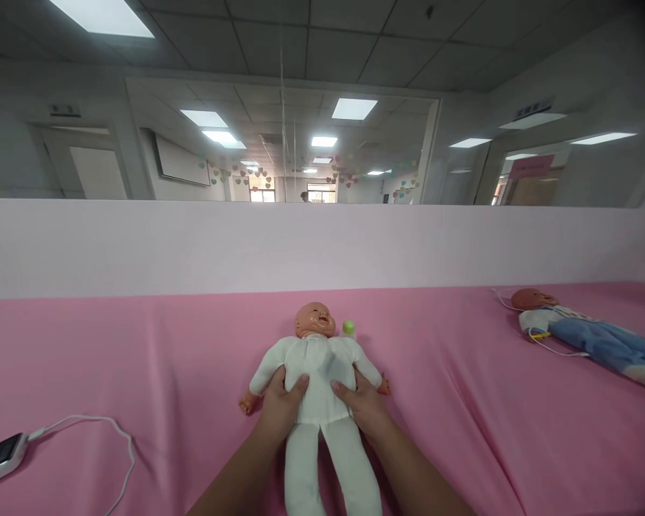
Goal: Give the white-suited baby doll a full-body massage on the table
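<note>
A baby doll (pixel 321 390) with a white cloth body lies face up in front of me, its head toward the wall and its legs toward me. My left hand (pixel 283 401) grips the left side of its torso, thumb across the front and fingers out of sight at the side. Opposite it, my right hand (pixel 364 405) holds the other side in the same way, thumb on the belly. A grey patch shows on the doll's chest. Just right of its head stands a small bottle with a green cap (pixel 348 327).
Pink cloth (pixel 193 358) covers the surface, with some creases. At the right lies another doll (pixel 591 337) in blue and white, with a thin white cord by it. A white handheld device (pixel 3 460) with a cable is at the left. Behind, a white wall (pixel 312 244) carries a wide glass pane.
</note>
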Demonstrator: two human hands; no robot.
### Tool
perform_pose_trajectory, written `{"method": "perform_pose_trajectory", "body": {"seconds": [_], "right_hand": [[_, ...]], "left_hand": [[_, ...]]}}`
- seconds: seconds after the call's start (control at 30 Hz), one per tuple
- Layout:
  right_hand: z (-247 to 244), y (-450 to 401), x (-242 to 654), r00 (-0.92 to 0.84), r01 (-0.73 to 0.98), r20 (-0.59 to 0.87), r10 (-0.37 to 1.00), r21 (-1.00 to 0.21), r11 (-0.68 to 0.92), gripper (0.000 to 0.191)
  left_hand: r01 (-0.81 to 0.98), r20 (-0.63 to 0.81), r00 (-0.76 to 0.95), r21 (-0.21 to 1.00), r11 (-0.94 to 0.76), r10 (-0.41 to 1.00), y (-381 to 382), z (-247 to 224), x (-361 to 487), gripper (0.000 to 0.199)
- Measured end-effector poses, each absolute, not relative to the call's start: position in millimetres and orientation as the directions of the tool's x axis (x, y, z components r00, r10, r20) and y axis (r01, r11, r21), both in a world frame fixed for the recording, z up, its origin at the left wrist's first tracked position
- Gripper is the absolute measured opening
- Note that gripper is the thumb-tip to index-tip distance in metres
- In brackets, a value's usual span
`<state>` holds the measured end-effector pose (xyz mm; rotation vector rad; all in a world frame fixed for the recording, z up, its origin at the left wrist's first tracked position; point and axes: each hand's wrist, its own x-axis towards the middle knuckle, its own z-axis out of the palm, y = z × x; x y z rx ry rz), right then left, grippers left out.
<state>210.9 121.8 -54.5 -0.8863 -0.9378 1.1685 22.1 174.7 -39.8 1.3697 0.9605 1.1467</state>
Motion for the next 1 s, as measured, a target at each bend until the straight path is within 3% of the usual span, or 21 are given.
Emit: {"method": "perform_pose_trajectory", "body": {"seconds": [0.2,0.47,0.73,1.0], "right_hand": [[-68,131,215,0.180,-0.296,0.152,0.972,-0.934,0.200,0.066],[-71,133,221,0.160,-0.148,0.164,0.974,-0.971,0.187,0.056],[-67,130,220,0.152,-0.030,0.177,0.972,-0.983,0.184,0.058],[-70,131,232,0.260,0.328,0.156,0.953,-0.943,0.064,0.039]], "left_hand": [[-0.066,0.075,0.280,0.996,-0.058,0.957,177,-41,25,0.052],[-0.106,0.054,0.395,0.994,-0.013,0.917,178,-46,16,0.057],[0.183,0.129,0.262,0.966,-0.180,0.957,174,-44,10,0.060],[0.309,0.175,0.210,0.922,-0.235,0.962,178,-46,4,0.060]]}}
